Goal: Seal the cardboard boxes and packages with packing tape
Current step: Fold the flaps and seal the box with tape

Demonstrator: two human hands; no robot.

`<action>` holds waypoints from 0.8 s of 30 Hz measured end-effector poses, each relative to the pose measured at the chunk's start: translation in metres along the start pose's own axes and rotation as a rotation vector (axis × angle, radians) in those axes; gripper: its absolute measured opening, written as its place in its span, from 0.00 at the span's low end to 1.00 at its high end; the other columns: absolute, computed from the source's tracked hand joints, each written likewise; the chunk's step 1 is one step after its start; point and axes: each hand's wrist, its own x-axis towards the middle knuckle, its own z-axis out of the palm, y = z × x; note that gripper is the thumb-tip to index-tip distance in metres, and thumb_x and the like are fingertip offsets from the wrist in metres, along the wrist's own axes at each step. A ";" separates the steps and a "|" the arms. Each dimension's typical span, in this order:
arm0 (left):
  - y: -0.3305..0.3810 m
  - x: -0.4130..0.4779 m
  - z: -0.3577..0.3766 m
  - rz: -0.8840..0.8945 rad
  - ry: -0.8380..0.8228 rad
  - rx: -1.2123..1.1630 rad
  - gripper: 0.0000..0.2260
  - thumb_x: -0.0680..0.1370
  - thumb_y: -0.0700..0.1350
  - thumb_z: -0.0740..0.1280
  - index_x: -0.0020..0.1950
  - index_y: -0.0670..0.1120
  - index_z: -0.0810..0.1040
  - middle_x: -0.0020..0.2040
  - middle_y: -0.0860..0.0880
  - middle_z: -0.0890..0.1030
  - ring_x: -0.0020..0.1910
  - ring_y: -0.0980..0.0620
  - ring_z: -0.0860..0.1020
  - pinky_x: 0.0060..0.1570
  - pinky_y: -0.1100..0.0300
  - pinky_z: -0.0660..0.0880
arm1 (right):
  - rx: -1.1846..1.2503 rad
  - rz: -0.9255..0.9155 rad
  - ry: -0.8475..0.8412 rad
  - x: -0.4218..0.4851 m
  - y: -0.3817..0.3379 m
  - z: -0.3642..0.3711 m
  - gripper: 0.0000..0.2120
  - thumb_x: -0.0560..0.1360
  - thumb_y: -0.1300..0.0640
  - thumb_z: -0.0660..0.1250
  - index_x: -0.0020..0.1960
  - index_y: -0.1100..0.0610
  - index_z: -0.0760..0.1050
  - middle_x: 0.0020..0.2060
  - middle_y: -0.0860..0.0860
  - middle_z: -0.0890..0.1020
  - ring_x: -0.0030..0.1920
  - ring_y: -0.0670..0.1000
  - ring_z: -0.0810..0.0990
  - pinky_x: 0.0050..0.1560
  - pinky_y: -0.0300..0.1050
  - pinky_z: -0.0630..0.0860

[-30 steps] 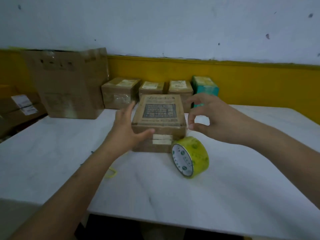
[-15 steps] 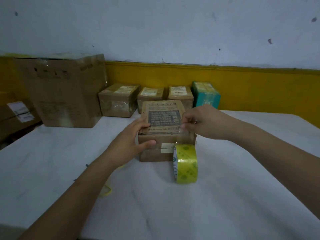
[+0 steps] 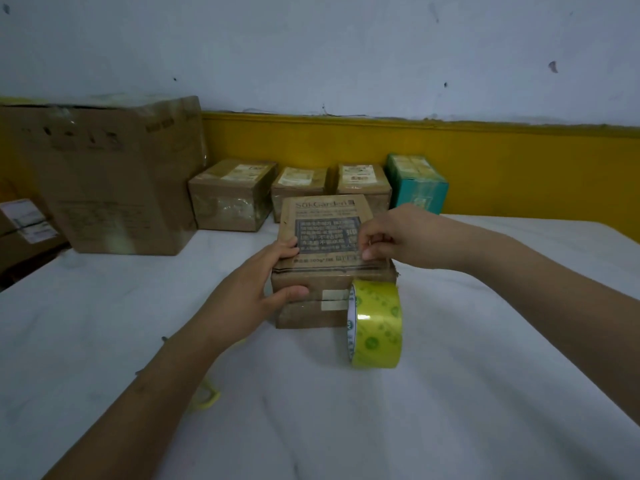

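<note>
Atop the box (image 3: 325, 216), right hand (image 3: 398, 237) pinches the tape roll (image 3: 377, 323)'s loose end, roll just nearer; left hand (image 3: 252, 296) grips the left edge.

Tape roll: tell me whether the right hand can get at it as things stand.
Probably yes. The tape roll stands on edge in front of the box, below the right hand, with nothing between them. That hand's fingers are curled at the box top, though.

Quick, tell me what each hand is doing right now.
Left hand: closed, gripping the box at its near left corner.
Right hand: closed, pinching the free end of the tape on the box top.
</note>
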 end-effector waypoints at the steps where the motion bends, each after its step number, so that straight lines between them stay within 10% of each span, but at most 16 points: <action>1: -0.001 0.000 0.000 0.003 0.000 0.001 0.33 0.69 0.67 0.66 0.73 0.59 0.68 0.73 0.64 0.68 0.68 0.65 0.69 0.66 0.62 0.69 | -0.003 0.002 0.002 0.001 0.000 0.001 0.02 0.77 0.49 0.69 0.45 0.44 0.77 0.41 0.42 0.81 0.43 0.41 0.79 0.38 0.34 0.71; 6: -0.004 0.001 0.002 0.022 0.005 -0.004 0.32 0.69 0.70 0.65 0.71 0.63 0.66 0.71 0.68 0.68 0.66 0.70 0.69 0.62 0.67 0.68 | -0.177 -0.021 0.103 -0.004 -0.002 0.009 0.08 0.77 0.45 0.66 0.55 0.46 0.74 0.50 0.43 0.77 0.52 0.48 0.78 0.47 0.47 0.77; 10: -0.006 0.001 0.005 0.029 0.008 -0.041 0.31 0.69 0.68 0.66 0.71 0.62 0.66 0.69 0.72 0.67 0.67 0.71 0.68 0.62 0.69 0.67 | -0.228 0.128 0.181 -0.009 0.005 0.018 0.41 0.75 0.37 0.64 0.80 0.48 0.49 0.76 0.48 0.59 0.70 0.53 0.67 0.64 0.53 0.74; 16: -0.004 0.000 0.008 0.043 -0.007 -0.092 0.29 0.72 0.66 0.65 0.71 0.60 0.66 0.74 0.68 0.63 0.71 0.70 0.64 0.67 0.65 0.66 | 0.319 -0.115 0.322 -0.030 0.013 0.048 0.16 0.79 0.49 0.63 0.66 0.45 0.77 0.69 0.39 0.74 0.73 0.42 0.66 0.74 0.49 0.65; 24: 0.019 0.013 -0.007 0.026 0.029 -0.088 0.25 0.75 0.62 0.64 0.70 0.53 0.71 0.68 0.58 0.73 0.63 0.64 0.73 0.62 0.62 0.73 | 0.856 0.016 0.352 -0.035 0.003 0.056 0.20 0.81 0.48 0.56 0.64 0.54 0.79 0.67 0.44 0.77 0.73 0.41 0.65 0.75 0.44 0.61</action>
